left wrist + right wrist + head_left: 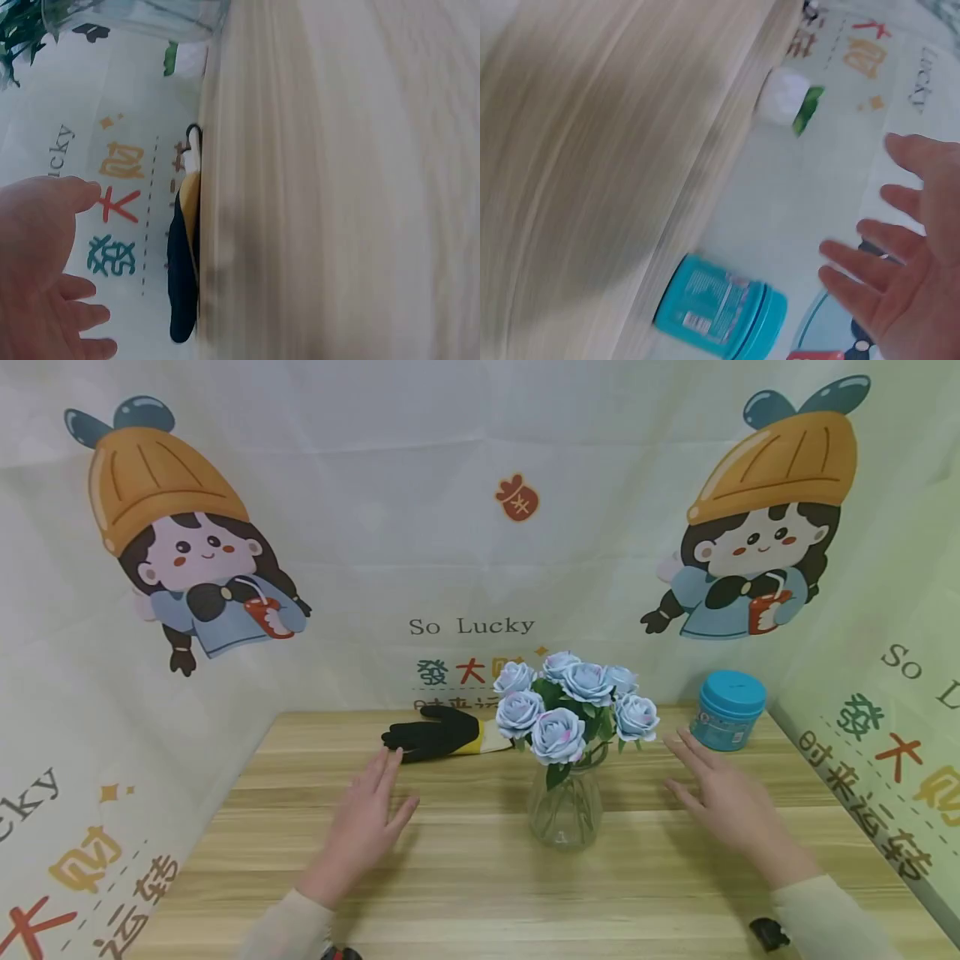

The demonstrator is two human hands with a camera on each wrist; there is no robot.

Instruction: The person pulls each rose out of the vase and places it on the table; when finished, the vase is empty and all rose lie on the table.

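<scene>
A clear glass vase (pixel 566 814) holding several pale blue roses (pixel 558 735) stands upright between the two hands. My left hand (pixel 360 822) is left of it, over the table, with straight fingers and nothing held. Just beyond those fingertips lies a black work glove (pixel 431 737) with a yellow band and whitish cuff; the roses partly cover the cuff end. My right hand (pixel 723 802) is right of the vase, fingers extended and holding nothing. Its fingertips are nearest a blue lidded tub (pixel 727 710) at the back right. In the right wrist view, the fingers (pixel 862 270) are spread apart.
The wooden table (pixel 465 893) has light and dark grain. A pale cloth backdrop (pixel 360 527) with cartoon figures and lettering rises behind it and along both sides. Small black items show beside each sleeve at the lower edge.
</scene>
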